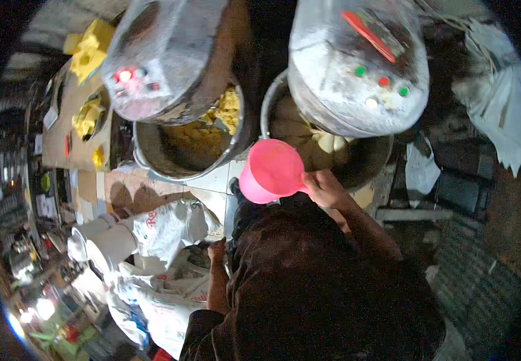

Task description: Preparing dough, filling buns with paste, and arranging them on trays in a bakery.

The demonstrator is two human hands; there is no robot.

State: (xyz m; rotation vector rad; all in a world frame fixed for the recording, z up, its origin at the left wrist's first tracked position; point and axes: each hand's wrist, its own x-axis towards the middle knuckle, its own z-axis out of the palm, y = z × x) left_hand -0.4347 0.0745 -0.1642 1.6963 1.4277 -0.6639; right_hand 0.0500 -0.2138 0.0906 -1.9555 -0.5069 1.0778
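Right hand (325,188) closed on handle of pink plastic scoop (271,171), held at near rim of right steel mixing bowl (369,162) with pale dough | left hand (216,249) hanging low, grip unclear, beside white printed sacks (164,228) | grey mixer head (356,66) overhangs bowl, hiding most contents | left steel bowl (182,150) holds yellow dough.

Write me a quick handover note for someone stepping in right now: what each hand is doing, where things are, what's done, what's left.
Right hand: grips the handle of the pink scoop, held at the rim of the right mixer bowl.
Left hand: empty, down by the white sacks on the floor.
Things: right bowl holds pale dough lumps; left mixer bowl holds yellow crumbly dough.
Done: both bowls are loaded.
Left: the scoop's contents cannot be seen, so check whether it has been emptied into the right bowl.
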